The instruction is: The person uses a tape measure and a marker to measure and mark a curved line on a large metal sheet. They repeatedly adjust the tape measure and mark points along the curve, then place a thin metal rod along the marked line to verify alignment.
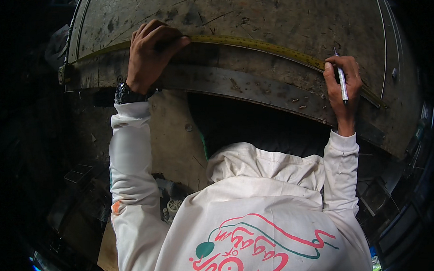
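A yellow tape measure blade [252, 42] stretches across the scarred, dark worktable, bowing along its near side. My left hand [149, 52] is closed at the blade's left part, thumb and bent fingers pressed on it. In my right hand [346, 81] a white pen [342, 85] is gripped, its tip pointing away from me. My right thumb and index finger also meet the tape near its right part, and the blade runs on past that hand. Part of the tape lies hidden under each hand.
A flat metal strip [234, 84] runs along the near edge of the worktable [279, 14]. Thin pale rods or wires [384, 39] lie toward its right side. A small wire rack [78, 173] sits low at the left. Surroundings are dark.
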`<state>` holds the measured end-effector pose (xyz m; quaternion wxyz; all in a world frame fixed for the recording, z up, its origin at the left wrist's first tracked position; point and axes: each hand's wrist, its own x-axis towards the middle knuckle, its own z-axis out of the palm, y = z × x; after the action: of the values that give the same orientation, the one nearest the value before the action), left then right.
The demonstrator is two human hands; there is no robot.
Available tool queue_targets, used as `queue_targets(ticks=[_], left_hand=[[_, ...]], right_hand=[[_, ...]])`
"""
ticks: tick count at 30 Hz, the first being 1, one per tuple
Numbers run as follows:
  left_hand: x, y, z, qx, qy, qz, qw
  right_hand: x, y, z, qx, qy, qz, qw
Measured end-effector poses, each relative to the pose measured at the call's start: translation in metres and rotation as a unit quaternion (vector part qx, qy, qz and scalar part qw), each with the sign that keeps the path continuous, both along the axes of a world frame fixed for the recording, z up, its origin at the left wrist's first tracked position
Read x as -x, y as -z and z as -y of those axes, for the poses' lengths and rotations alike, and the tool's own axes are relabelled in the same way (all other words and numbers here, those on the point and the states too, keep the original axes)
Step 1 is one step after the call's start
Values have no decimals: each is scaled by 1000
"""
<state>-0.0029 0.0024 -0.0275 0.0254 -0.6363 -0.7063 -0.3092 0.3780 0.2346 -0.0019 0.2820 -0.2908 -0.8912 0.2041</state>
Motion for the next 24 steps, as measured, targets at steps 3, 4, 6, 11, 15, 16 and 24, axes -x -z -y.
queue_targets(ticks=[3, 4, 6, 11, 15, 16, 24], left_hand=[[-2, -3, -1, 6, -7, 19, 1000], [-1, -2, 0, 4, -5, 11, 1000], [-1, -1, 0, 0, -1, 3, 1000], [1, 1, 0, -5, 10, -11, 1000], [-1, 1, -1, -11, 4, 7, 1000], [-3, -3, -1, -3, -3, 20, 1000], [-7, -5, -3, 18, -13, 30, 999]], right_hand=[[-1, 1, 0, 0, 5, 1, 1000], [-1, 1, -1, 0, 5, 2, 1000], [-1, 2, -1, -2, 2, 1, 1000], [-2, 0, -1, 5, 2, -6, 1000], [-4, -1, 0, 15, 9, -13, 1000], [-3, -2, 1, 14, 11, -15, 1000], [-5, -4, 2, -30, -13, -31, 999]])
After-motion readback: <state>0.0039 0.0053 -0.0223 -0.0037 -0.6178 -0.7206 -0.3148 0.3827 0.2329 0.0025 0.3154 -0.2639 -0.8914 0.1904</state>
